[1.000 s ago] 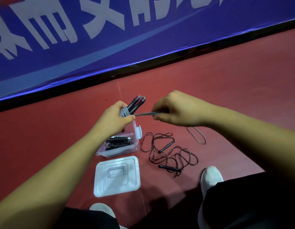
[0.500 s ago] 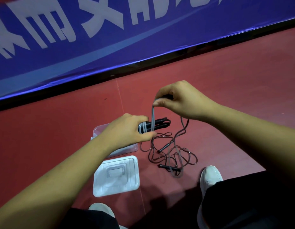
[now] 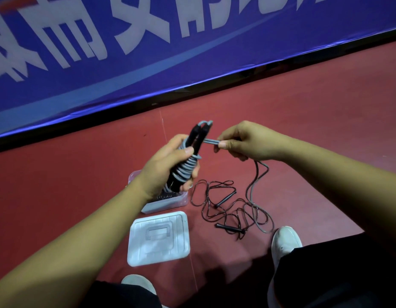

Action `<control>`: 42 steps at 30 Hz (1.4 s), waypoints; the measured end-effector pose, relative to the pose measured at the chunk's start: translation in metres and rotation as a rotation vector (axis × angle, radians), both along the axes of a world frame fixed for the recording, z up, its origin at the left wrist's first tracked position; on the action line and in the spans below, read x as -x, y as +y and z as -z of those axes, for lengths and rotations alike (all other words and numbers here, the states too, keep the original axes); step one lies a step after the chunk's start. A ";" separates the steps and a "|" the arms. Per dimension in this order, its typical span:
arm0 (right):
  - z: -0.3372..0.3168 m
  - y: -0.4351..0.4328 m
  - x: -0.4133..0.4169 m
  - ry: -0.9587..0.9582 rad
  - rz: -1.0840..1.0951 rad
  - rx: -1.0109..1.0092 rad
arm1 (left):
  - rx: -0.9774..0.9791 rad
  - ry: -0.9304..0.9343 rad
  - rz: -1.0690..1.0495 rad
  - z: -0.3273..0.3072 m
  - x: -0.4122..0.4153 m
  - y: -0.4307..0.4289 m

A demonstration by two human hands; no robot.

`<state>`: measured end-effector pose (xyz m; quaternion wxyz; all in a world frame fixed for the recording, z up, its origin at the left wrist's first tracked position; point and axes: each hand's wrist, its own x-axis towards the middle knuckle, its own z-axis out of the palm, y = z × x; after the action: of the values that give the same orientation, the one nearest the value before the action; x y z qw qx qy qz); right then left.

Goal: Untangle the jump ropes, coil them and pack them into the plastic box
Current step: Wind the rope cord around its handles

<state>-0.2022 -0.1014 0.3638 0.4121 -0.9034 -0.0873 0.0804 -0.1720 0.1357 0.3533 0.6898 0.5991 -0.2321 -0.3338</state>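
My left hand (image 3: 168,165) grips a grey jump rope bundle (image 3: 188,167): two black handles held together with grey cord wound round them, tips pointing up. My right hand (image 3: 248,143) pinches the grey cord just right of the handles; its loose tail (image 3: 252,192) hangs down to the floor. A thin dark jump rope (image 3: 223,207) with two black handles lies tangled on the red floor below my right hand. The clear plastic box (image 3: 168,203) sits under my left hand, with a dark coiled rope partly visible inside. Its white lid (image 3: 159,238) lies in front of it.
A blue banner with white lettering (image 3: 148,41) runs along the back over a black base strip. My two white shoes (image 3: 285,241) and dark trousers are at the bottom edge, close to the loose rope and the lid.
My left hand turned the bundle from lying sideways to pointing up and raised it. My right hand came down and across to the handles, drawing the grey cord taut for another turn.
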 end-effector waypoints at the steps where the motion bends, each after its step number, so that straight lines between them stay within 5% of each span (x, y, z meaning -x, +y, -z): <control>1: 0.002 -0.001 0.000 0.021 -0.004 -0.008 | 0.055 0.051 -0.032 -0.001 -0.002 0.000; 8: -0.002 -0.003 0.003 0.016 -0.007 0.049 | 0.115 0.167 -0.166 -0.005 -0.012 0.007; 18: -0.018 0.005 0.011 -0.136 -0.053 0.215 | -0.207 0.052 -0.331 -0.005 -0.026 0.012; 23: -0.021 0.016 0.016 -0.210 -0.132 0.289 | -0.453 -0.119 -0.320 0.001 -0.028 0.012; 27: -0.026 0.024 0.021 -0.282 -0.186 0.286 | -0.701 -0.538 -0.316 0.005 -0.024 0.010; 35: -0.020 0.028 0.021 -0.329 -0.170 0.237 | -1.124 -0.948 0.020 0.005 0.001 -0.005; 39: -0.018 0.026 0.019 -0.334 -0.098 0.193 | -1.173 -1.038 0.128 0.004 0.004 -0.007; 42: -0.017 0.021 0.014 -0.291 -0.021 0.122 | -0.971 -1.002 0.205 0.002 0.003 -0.003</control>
<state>-0.2163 -0.0804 0.3809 0.3384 -0.9280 -0.1504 -0.0418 -0.1754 0.1324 0.3509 0.1197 0.8958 -0.4020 -0.1469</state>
